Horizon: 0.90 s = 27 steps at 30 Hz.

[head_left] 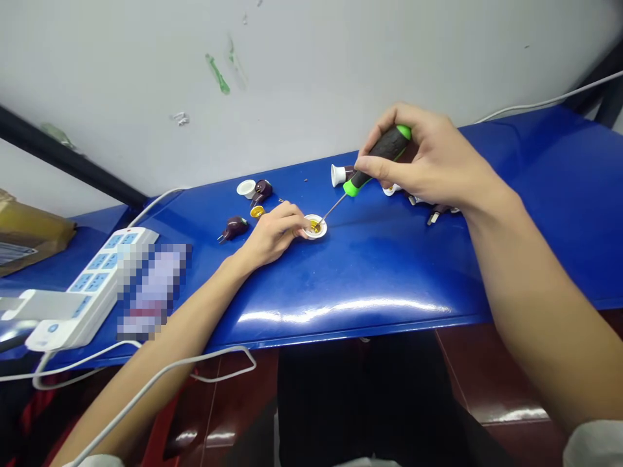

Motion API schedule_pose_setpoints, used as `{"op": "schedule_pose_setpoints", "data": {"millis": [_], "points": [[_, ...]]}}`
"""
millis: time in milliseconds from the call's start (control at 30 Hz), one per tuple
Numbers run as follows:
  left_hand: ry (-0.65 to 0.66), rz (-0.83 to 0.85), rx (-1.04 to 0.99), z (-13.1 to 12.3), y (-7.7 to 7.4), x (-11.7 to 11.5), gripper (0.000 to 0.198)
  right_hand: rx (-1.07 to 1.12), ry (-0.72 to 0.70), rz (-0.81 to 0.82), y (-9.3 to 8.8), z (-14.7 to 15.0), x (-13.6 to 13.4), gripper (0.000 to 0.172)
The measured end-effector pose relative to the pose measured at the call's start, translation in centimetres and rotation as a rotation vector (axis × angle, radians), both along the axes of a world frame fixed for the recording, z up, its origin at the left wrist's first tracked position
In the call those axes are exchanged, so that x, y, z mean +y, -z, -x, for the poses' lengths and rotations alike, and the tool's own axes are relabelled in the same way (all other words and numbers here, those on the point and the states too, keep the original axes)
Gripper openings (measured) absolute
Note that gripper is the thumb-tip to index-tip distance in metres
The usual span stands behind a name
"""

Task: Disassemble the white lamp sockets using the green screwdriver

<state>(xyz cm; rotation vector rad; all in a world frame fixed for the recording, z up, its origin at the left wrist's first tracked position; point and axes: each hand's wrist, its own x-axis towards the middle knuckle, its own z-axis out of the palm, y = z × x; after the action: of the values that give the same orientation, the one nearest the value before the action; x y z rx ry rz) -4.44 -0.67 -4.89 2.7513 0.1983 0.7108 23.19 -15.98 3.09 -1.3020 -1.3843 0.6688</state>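
My left hand rests on the blue bench, its fingertips holding a small white lamp socket with a brass-coloured inside. My right hand grips a screwdriver with a black and green handle. Its thin metal shaft slants down, and the tip reaches into the socket. Close to my right hand lie a white socket shell and a white piece, partly hidden. Near my left hand are a dark brown plug and a brass ring.
The blue bench has a glossy, rounded front edge. A white power strip lies at its left, beside a pixelated patch. White cables hang below. A cardboard package sits far left, and a grey wall stands behind.
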Motion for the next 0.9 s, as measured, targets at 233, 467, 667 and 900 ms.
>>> {"op": "schedule_pose_setpoints", "data": {"millis": [233, 467, 667, 900], "points": [[0.025, -0.001, -0.027, -0.1, 0.2, 0.1, 0.025, -0.083, 0.010, -0.043, 0.0, 0.1, 0.0, 0.023], [0.024, 0.001, -0.026, -0.1, 0.4, 0.4, 0.034, -0.108, 0.001, -0.022, 0.1, -0.1, 0.0, 0.022], [0.089, -0.072, -0.051, -0.1, 0.0, 0.3, 0.027, -0.323, -0.098, -0.087, -0.6, 0.0, -0.6, 0.009], [0.058, -0.065, -0.040, 0.1, 0.3, 0.5, 0.032, -0.584, -0.304, -0.118, -1.8, -1.9, -0.7, 0.025]]}}
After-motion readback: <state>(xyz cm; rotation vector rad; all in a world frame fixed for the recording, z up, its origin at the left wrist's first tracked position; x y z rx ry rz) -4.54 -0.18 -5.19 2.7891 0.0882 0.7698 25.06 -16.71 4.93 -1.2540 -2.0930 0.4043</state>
